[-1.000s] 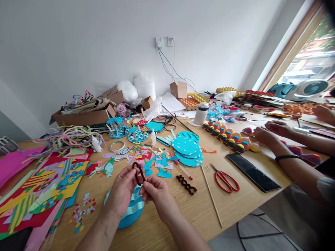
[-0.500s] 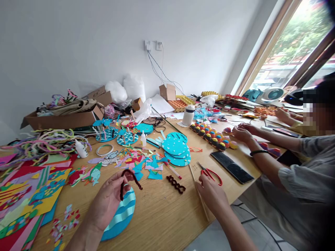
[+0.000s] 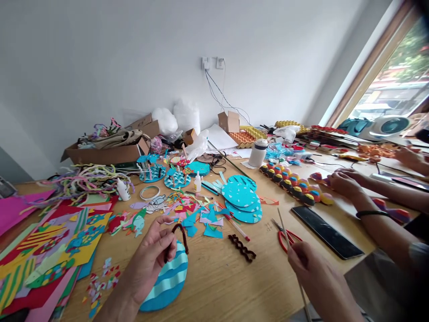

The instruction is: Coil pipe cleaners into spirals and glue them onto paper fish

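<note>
A bent dark-brown pipe cleaner point(image 3: 182, 234) is pinched in my left hand point(image 3: 154, 252), its free end curving down to the right. Below that hand lies a blue disc with wavy pale stripes point(image 3: 170, 279), partly covered by my fingers. My right hand point(image 3: 318, 273) is closed around a thin wooden stick point(image 3: 282, 221), which slants up and away from the fist. Behind the stick rest red-handled pliers point(image 3: 284, 237). Twisted brown pipe cleaners point(image 3: 241, 248) lie on the table between my hands.
Blue paper discs point(image 3: 239, 194), paper scraps point(image 3: 187, 210) and a glue bottle point(image 3: 197, 182) occupy the middle. A black phone point(image 3: 326, 231) lies at the right, near a co-worker's hands point(image 3: 346, 183). Coloured paper sheets point(image 3: 67, 250) and a pipe cleaner heap point(image 3: 87, 184) are at the left.
My right hand has lifted the stick off the table and moved right with it. My left hand still holds the pipe cleaner, now turned slightly. The view has swung left.
</note>
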`<state>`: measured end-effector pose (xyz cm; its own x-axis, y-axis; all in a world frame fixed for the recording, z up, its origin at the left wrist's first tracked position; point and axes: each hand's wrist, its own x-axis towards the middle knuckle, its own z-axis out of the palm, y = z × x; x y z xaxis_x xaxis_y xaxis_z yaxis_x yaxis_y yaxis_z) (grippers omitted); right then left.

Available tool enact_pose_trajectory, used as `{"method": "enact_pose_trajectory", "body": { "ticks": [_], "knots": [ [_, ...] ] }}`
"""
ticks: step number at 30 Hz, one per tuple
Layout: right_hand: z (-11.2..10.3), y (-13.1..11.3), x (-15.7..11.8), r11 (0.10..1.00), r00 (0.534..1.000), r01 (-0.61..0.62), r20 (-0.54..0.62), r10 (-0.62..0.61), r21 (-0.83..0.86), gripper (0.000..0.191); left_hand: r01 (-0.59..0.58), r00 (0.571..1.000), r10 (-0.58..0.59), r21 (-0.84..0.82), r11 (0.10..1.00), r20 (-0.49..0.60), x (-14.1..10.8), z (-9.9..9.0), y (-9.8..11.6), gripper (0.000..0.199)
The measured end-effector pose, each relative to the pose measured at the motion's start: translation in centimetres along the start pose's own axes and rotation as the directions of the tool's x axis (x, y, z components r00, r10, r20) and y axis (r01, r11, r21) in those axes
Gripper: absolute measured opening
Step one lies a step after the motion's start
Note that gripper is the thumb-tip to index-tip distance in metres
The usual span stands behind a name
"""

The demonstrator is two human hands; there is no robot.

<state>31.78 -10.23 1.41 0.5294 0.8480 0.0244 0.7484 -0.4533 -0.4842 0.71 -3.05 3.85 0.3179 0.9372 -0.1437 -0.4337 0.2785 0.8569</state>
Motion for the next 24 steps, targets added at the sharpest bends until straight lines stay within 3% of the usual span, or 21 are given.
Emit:
{"method": "enact_pose_trajectory", "body": {
  "ticks": [1,3,6,9,12,15,21,24],
  "knots": [
    [-0.3,-0.9,-0.6,0.979,0.998,0.062,0.006,-0.064,0.192,0.017,0.008,1.0,-0.007,-0.026,1.0,0.028,-0.1,0.1,0.0,0.019],
    [-0.1,-3.5,-1.8,0.806,0.971,0.195,0.009,-0.241,0.559,0.025,0.053,0.996,-0.048,-0.068,0.996,0.081,-0.2,0.6,0.0,0.01],
    [1.4,-8.8,-3.1,0.599,0.933,0.137,0.1,-0.345,0.789,0.028,0.132,0.987,-0.123,-0.091,0.987,0.099,-0.5,1.3,-0.1,0.007],
    [3.8,-13.3,-3.6,0.505,0.858,0.114,0.172,-0.484,0.855,0.026,0.162,0.984,-0.153,-0.107,0.981,0.092,-0.9,1.4,0.0,0.011],
    [5.9,-15.7,-3.7,0.439,0.761,-0.104,0.355,-0.543,0.893,0.032,0.142,0.989,-0.137,-0.115,0.983,0.053,-1.1,0.9,0.1,0.016],
    [7.3,-16.5,-4.1,0.413,0.673,-0.311,0.505,-0.541,0.856,0.036,0.05,0.998,-0.051,-0.038,0.998,-0.046,-1.1,0.0,0.1,0.02],
    [9.8,-16.4,-6.1,0.379,0.591,-0.441,0.582,-0.559,0.813,0.039,-0.189,0.946,0.239,0.227,0.955,-0.217,-0.6,-1.8,-0.3,0.023],
    [11.5,-16.0,-6.9,0.324,0.538,-0.482,0.566,-0.624,0.814,0.043,-0.207,0.939,0.265,0.253,0.945,-0.218,-0.5,-1.9,-0.4,0.021]
  ]
}}
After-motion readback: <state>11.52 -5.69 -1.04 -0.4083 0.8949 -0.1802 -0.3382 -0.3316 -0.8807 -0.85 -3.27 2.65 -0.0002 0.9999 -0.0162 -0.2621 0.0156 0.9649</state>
